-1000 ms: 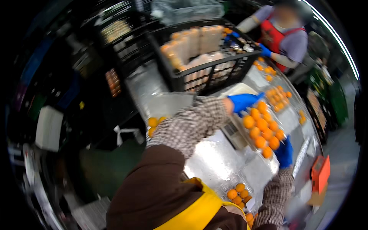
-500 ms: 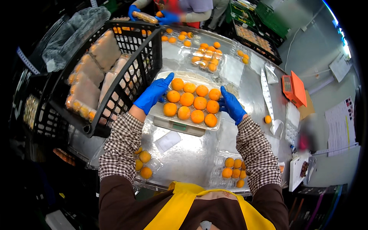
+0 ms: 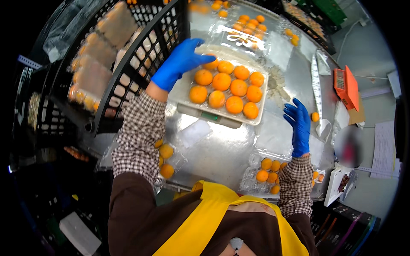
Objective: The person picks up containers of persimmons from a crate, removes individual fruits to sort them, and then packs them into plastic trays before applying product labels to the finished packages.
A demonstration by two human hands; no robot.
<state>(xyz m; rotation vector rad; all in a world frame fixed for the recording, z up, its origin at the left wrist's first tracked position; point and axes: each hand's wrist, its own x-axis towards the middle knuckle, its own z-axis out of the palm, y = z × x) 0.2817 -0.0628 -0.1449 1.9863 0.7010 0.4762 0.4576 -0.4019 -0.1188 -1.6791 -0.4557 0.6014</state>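
A clear plastic tray filled with rows of orange citrus fruit rests on a flat scale with a small green display at its front. My left hand, in a blue glove, is at the tray's far left corner. Its fingers are spread, and one fingertip lies over the corner fruit; whether it presses on it I cannot tell. My right hand, also blue-gloved, is in the air right of the tray, apart from it, fingers loosely stretched and holding nothing.
A black crate of packed fruit trays stands left. Clear packs of fruit lie at the back and front right; loose fruit sits front left. An orange device, a tape measure and a white board are rightward.
My right hand has left the tray's right side and moved right and nearer. My left hand has shifted onto the far left corner. The whole view has tilted, putting the co-worker mostly out of sight.
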